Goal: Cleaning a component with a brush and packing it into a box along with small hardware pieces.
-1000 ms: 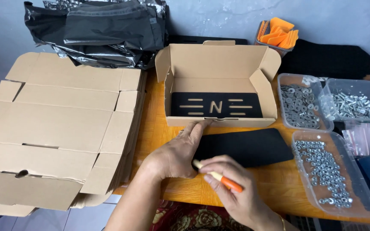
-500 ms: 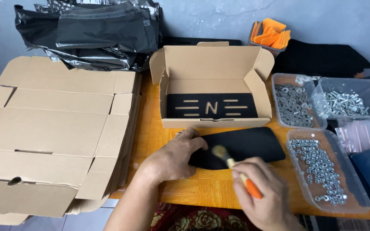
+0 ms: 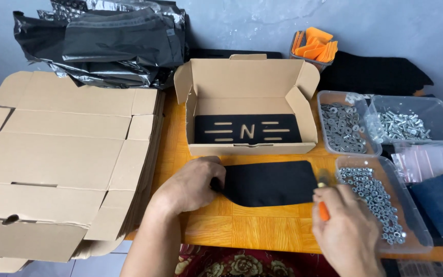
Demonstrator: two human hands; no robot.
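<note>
A flat black plate (image 3: pixel 270 182) lies on the orange wooden table (image 3: pixel 242 231), in front of an open cardboard box (image 3: pixel 247 102). My left hand (image 3: pixel 190 184) presses down on the plate's left end. My right hand (image 3: pixel 347 231) grips a small brush with an orange handle (image 3: pixel 323 208); its bristle end rests at the plate's right edge, blurred. Inside the box lies another black plate (image 3: pixel 247 129) with cut-out slots and a letter shape.
A stack of flattened cardboard boxes (image 3: pixel 57 154) fills the left. Black plastic bags (image 3: pixel 108 41) lie at the back left. Clear tubs of washers (image 3: pixel 340 125), screws (image 3: pixel 403 123) and nuts (image 3: pixel 375 197) stand at the right, with orange pieces (image 3: pixel 314 43) behind.
My right hand has swept the brush from the plate's left part across to its right edge. My left hand has stayed on the plate's left end.
</note>
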